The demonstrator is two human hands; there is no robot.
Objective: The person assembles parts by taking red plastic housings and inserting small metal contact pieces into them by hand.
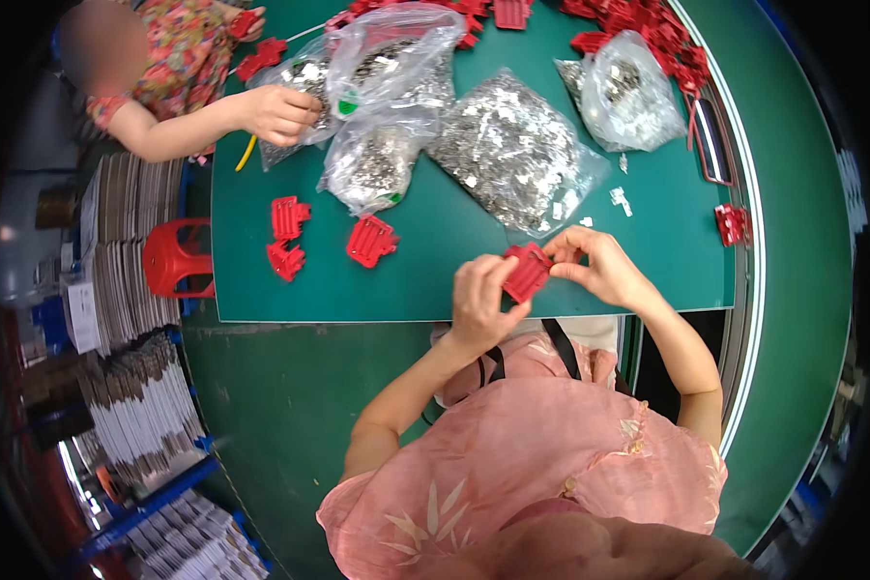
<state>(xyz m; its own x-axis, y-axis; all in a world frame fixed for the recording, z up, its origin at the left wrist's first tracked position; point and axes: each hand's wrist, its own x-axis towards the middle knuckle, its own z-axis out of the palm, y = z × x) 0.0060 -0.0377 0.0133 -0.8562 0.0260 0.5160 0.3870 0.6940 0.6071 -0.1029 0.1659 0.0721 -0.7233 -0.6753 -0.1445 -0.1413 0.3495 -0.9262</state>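
Just over the table's near edge, my left hand (480, 302) grips a red plastic part (527, 274) with raised ribs and slots. My right hand (599, 267) is closed in a pinch at the part's right edge; whatever is between its fingertips is too small to make out. Beyond the hands lies a large clear bag (517, 145) full of small shiny metal pieces. To the left rest similar red parts: one (371, 241) alone, and two others, an upper one (288, 217) and a lower one (285, 260). A few small metal pieces (621, 200) lie loose beyond my right hand.
Across the green table (435, 280), a co-worker's hand (278, 114) reaches into an opened bag (304, 77) of metal pieces. More bags stand nearby, including a knotted one (631, 92). Red parts (648, 43) pile up at the far right. A red stool (176, 258) stands left.
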